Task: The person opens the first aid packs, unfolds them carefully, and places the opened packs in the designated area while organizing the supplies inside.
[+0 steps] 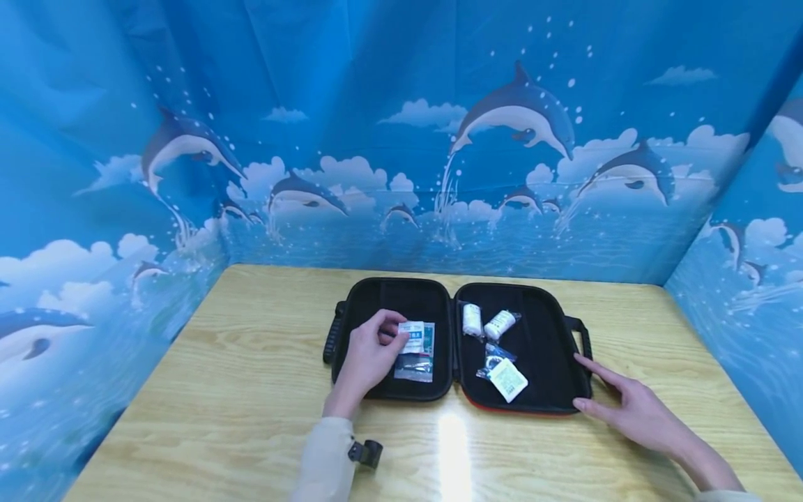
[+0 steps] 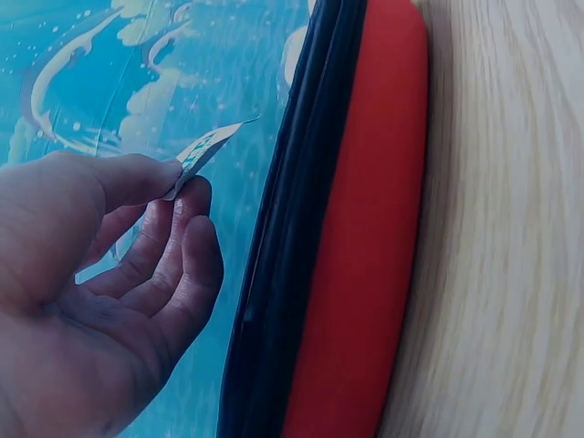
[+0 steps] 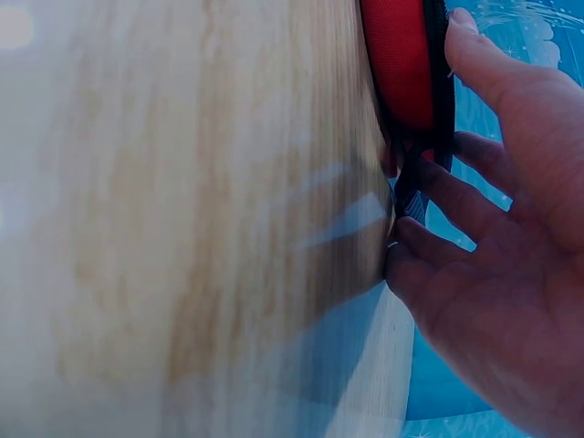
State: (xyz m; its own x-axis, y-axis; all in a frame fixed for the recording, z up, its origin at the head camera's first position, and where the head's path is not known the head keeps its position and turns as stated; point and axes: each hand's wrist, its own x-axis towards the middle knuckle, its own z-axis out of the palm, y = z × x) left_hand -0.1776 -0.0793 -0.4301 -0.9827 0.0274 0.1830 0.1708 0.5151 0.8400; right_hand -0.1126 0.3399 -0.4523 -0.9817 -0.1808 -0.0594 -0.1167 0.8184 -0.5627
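A black-lined case (image 1: 539, 348) with a red outer shell (image 2: 370, 219) lies opened flat on the table. Over its left half, my left hand (image 1: 371, 348) pinches a small white and blue packet (image 1: 410, 336) between thumb and fingers. Beneath that packet, flat clear-plastic packages (image 1: 415, 367) lie in the left half. My right hand (image 1: 636, 411) is at the right half's outer edge, its thumb at the rim and its relaxed fingers beside the handle (image 3: 411, 196).
In the right half lie two white wrapped rolls (image 1: 472, 320), a blue and clear packet (image 1: 495, 357) and a white square packet (image 1: 508, 380). The wooden table (image 1: 251, 362) meets a dolphin-printed blue curtain (image 1: 376, 139) at the back and sides.
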